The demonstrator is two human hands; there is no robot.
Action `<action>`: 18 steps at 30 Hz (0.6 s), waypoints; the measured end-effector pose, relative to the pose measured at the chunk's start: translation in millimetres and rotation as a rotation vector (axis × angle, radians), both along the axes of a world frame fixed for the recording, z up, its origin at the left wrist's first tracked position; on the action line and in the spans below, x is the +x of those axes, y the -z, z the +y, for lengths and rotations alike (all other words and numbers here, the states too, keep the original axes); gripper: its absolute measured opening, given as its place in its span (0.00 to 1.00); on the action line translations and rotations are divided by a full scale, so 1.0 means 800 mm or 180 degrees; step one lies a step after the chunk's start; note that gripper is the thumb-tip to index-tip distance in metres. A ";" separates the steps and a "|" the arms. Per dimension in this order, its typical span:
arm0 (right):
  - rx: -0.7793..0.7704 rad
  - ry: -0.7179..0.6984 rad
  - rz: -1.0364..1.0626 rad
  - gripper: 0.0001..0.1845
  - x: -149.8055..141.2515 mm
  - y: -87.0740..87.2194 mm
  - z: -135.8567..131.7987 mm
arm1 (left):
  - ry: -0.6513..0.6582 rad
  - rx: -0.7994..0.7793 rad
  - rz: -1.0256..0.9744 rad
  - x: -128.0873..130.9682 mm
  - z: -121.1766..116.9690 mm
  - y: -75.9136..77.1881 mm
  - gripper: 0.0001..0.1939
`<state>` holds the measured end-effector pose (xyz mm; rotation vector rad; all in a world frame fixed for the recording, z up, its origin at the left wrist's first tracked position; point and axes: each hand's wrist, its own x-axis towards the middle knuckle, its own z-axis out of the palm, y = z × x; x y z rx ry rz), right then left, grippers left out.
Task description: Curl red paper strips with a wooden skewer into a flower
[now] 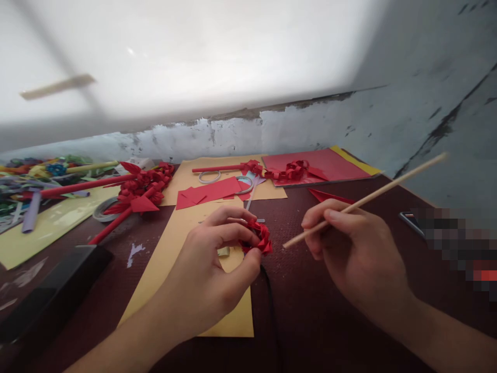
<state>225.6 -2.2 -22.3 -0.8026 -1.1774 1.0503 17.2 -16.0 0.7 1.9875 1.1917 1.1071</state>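
My left hand (221,264) is closed on a red folded-paper flower (264,239), held between thumb and fingers above the table. Part of the flower is hidden behind those fingers. In my right hand (353,248) is a thin wooden stick (380,196), gripped like a pen. Its lower tip points at the flower, a small gap away from it. Beneath my left hand lies a yellow paper sheet (166,274). Just beyond both hands are red paper pieces (213,191) and a roll of tape (244,185).
Red paper flowers on rolled stems (143,191) lie at the left, by a black box (54,290). Behind them are colourful paper scraps (23,181). A red sheet pack (303,168) rests near the wall. A phone (411,223) lies at the right. A black cable (269,300) runs toward me.
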 end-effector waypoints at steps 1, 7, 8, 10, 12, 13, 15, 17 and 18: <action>0.0057 -0.0001 0.0034 0.15 0.000 -0.002 0.001 | -0.0007 -0.0005 -0.0009 0.000 0.000 0.001 0.06; 0.0093 -0.0082 -0.0389 0.16 -0.004 -0.005 -0.003 | -0.0028 -0.0055 -0.0161 -0.001 0.000 0.003 0.07; 0.0018 -0.0079 -0.0587 0.14 -0.005 -0.004 -0.006 | -0.0027 -0.0112 -0.0236 -0.001 0.000 0.003 0.07; -0.0034 -0.0080 -0.1111 0.09 -0.007 -0.001 -0.013 | -0.0041 -0.0263 -0.0437 0.000 -0.001 0.003 0.06; 0.0103 -0.0147 -0.1607 0.04 -0.009 0.000 -0.019 | -0.0037 -0.0410 -0.0633 0.001 -0.001 0.003 0.06; 0.0175 -0.0190 -0.1766 0.02 -0.011 0.001 -0.021 | -0.0019 -0.0463 -0.0699 0.002 0.000 0.004 0.06; 0.0243 -0.0198 -0.1950 0.04 -0.014 0.001 -0.022 | 0.0022 -0.0530 -0.0744 0.002 0.000 0.004 0.06; 0.0244 -0.0124 -0.2016 0.05 -0.017 0.001 -0.020 | 0.0040 -0.0533 -0.0708 0.001 -0.001 0.004 0.06; 0.0227 -0.0073 -0.2029 0.05 -0.017 0.002 -0.019 | 0.0041 -0.0514 -0.0681 0.001 -0.001 0.003 0.06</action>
